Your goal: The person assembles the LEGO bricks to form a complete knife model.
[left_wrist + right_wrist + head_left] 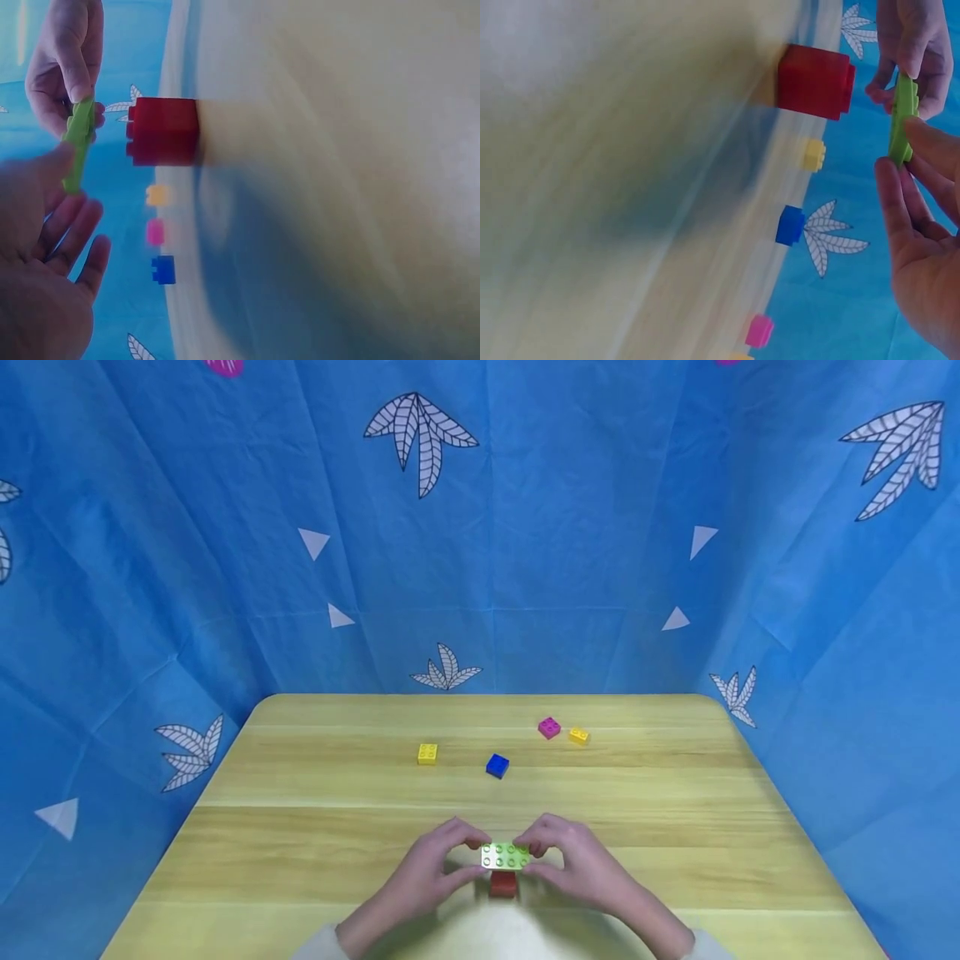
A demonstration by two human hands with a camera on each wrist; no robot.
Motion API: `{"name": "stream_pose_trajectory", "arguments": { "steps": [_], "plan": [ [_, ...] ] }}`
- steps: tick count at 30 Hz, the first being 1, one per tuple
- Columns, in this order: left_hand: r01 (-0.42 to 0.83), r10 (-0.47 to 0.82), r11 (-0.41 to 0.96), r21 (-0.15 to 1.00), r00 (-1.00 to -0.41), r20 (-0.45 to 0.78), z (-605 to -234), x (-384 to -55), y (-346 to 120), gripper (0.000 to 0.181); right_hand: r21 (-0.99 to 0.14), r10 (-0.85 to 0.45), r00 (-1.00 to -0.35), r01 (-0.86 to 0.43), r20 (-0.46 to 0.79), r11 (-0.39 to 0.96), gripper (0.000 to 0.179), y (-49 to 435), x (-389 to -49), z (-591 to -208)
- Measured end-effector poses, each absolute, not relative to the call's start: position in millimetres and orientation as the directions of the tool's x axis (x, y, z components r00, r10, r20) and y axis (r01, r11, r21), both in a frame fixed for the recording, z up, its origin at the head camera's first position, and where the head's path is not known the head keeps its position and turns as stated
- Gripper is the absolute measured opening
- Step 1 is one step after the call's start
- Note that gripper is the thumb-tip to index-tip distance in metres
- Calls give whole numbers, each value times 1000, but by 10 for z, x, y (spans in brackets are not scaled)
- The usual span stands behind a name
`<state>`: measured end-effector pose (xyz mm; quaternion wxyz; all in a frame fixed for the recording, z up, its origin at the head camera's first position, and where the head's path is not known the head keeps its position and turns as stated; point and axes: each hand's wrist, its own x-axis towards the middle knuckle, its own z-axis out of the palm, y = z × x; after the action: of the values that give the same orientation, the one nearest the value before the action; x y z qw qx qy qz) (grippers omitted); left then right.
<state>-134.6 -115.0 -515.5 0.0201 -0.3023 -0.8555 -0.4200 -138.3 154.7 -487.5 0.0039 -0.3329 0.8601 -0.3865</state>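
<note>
A thin light-green toy brick (504, 857), with two rows of studs facing up, is pinched at its left end by my left hand (435, 864) and at its right end by my right hand (572, 862). Below it on the table stands a red brick (503, 885), its top partly hidden in the head view. Both wrist views show a gap between the green piece (79, 142) and the studs of the red brick (815, 82). Thumb and fingers of each hand hold the ends from opposite edges.
Farther back on the wooden table (315, 785) lie a yellow brick (427, 754), a blue brick (497, 766), a magenta brick (550, 727) and a small orange-yellow brick (579, 736). A blue patterned curtain (525, 543) hangs behind and around the table.
</note>
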Motion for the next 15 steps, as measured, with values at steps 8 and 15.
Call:
{"name": "stream_pose_trajectory", "arguments": {
  "steps": [8, 15],
  "plan": [
    [528, 531, 449, 721, -806, 260, -5232, -1319, -1181, 35, -688, -582, -780, -554, 232, 469, 34, 1534, -1320, -4934],
    [480, 547, 445, 756, -814, 195, -5239, -1290, -1184, 39, -697, -590, -785, -531, 189, 483, 37, 1523, -1304, -5004]
  ]
}}
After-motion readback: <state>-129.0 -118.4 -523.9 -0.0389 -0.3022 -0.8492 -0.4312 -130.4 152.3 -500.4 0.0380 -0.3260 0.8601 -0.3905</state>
